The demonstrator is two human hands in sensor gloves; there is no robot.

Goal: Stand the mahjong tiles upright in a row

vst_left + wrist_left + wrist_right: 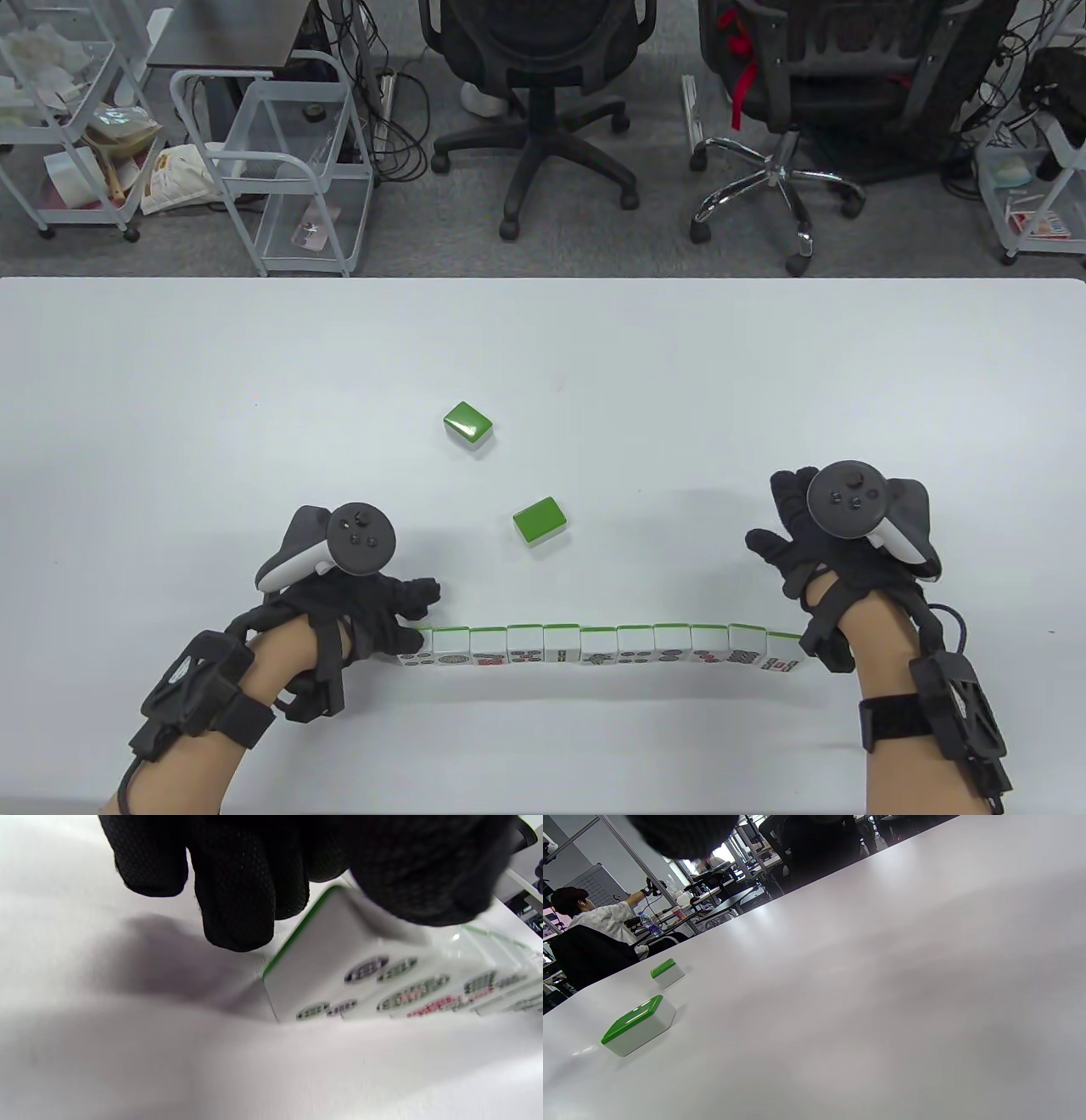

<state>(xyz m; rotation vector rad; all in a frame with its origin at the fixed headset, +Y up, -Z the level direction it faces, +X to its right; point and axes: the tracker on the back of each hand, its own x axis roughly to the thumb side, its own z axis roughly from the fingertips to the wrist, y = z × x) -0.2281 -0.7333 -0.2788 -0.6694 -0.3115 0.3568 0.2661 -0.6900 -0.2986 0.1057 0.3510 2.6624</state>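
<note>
A row of several mahjong tiles point(602, 645) stands upright near the table's front edge, faces toward me. My left hand point(420, 615) is at the row's left end and holds the end tile point(413, 652). In the left wrist view the thumb lies on that tile point(339, 976) and the fingers point(237, 899) curl behind its green back. My right hand point(797, 526) hovers with fingers spread beside the row's right end tile point(785, 660) and holds nothing. Two loose tiles lie green back up: a nearer one point(540, 519) point(638, 1024) and a farther one point(468, 423) point(666, 971).
The white table point(764, 382) runs to its far edge. Beyond it stand office chairs point(543, 93) and wire carts point(280, 170). The right wrist view shows only a fingertip point(683, 832) at the top edge.
</note>
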